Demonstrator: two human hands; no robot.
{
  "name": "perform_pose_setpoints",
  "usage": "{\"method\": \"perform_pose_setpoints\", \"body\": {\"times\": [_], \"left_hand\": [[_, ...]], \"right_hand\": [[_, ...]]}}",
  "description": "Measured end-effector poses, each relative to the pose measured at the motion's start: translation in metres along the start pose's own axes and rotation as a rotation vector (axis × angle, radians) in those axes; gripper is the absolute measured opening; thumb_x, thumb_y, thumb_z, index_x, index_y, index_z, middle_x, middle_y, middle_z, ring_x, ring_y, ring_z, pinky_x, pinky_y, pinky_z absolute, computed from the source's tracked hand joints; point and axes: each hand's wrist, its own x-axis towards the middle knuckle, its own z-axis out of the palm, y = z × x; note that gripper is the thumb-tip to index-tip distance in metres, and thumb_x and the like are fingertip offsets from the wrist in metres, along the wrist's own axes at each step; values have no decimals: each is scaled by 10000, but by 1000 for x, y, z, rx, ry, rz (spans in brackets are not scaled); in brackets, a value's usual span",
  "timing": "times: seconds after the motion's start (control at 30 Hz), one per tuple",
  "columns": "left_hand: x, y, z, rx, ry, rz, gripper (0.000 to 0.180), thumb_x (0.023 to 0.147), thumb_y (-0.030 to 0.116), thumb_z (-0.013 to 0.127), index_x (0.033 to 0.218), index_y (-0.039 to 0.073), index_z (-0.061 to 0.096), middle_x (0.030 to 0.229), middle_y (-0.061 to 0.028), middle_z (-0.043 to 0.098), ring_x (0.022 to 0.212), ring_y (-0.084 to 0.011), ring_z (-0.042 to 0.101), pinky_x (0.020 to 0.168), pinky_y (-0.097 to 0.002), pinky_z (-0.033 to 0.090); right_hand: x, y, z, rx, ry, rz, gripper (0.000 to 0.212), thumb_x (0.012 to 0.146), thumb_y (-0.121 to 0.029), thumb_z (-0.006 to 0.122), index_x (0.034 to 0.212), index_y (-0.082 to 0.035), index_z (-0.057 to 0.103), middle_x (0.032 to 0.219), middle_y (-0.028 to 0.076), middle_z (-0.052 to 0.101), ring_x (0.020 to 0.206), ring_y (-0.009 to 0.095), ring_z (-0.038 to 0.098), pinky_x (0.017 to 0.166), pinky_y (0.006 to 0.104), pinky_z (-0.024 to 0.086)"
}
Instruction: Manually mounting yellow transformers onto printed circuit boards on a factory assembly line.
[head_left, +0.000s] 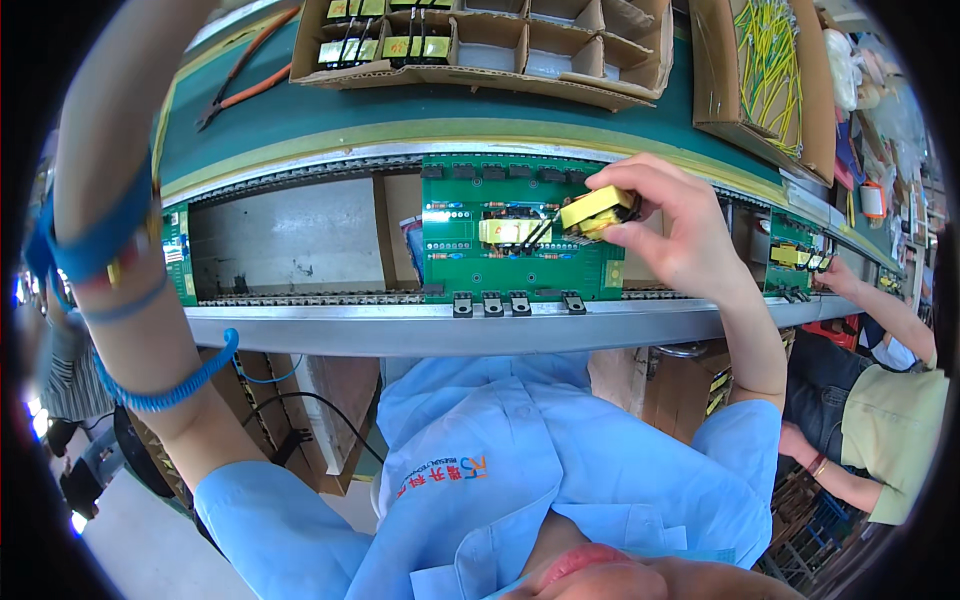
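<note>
My right hand (665, 225) grips a yellow-wrapped transformer (597, 210) between thumb and fingers, tilted just over the right part of a green circuit board (455, 270). Metal pins show under the transformer, and black leads hang at its left. A second yellow transformer (500, 232) sits on the middle of the board, with small resistors around it. Black three-legged components (492, 304) stick out along the board's near edge. My left forearm (130, 230), with a blue wrist strap and coiled cord (170, 400), reaches up past the top edge; the hand itself is out of frame.
The board rests on a chain conveyor (310, 298) with metal rails. Beyond it stand a divided cardboard box (480, 75) holding several transformers and a carton of yellow-green wires (770, 70). Orange-handled pliers (250, 85) lie far left. At right, a co-worker's hand (840, 278) touches another board.
</note>
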Motion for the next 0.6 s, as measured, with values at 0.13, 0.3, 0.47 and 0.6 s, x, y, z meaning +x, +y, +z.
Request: {"method": "perform_pose_setpoints", "body": {"times": [0.13, 0.3, 0.47, 0.6], "left_hand": [[-39, -9, 1, -244, -317, -175, 563, 780, 85, 778, 1284, -9, 545, 1138, -112, 621, 1052, -196, 609, 935, -330, 470], [-82, -6, -2, -458, -472, -389, 618, 753, 73, 823, 1296, -32, 547, 1215, -76, 587, 1090, -153, 582, 973, -276, 464], [-117, -30, 12, -690, -516, -569, 476, 847, 17, 727, 1285, -1, 542, 1141, -43, 584, 1070, -113, 562, 899, -245, 521], [-133, -38, 20, -661, -574, -620, 423, 886, -40, 644, 1291, -8, 527, 1169, -56, 570, 1098, -111, 539, 904, -251, 508]], "right_hand": [[-5, -13, 9, -322, 33, -88, 348, 731, -79, 753, 1055, -39, 635, 987, 92, 626, 780, 286, 668, 650, 362, 538], [5, -21, 17, -454, -129, -77, 403, 707, -45, 740, 1091, -26, 617, 980, 96, 627, 803, 296, 654, 643, 390, 519], [15, -21, 21, -511, -154, -222, 291, 670, -24, 688, 948, 3, 605, 875, 122, 611, 766, 298, 653, 619, 393, 524], [9, -24, 27, -548, -85, -284, 174, 624, 2, 633, 790, 21, 586, 778, 141, 595, 732, 286, 653, 586, 386, 525]]}}
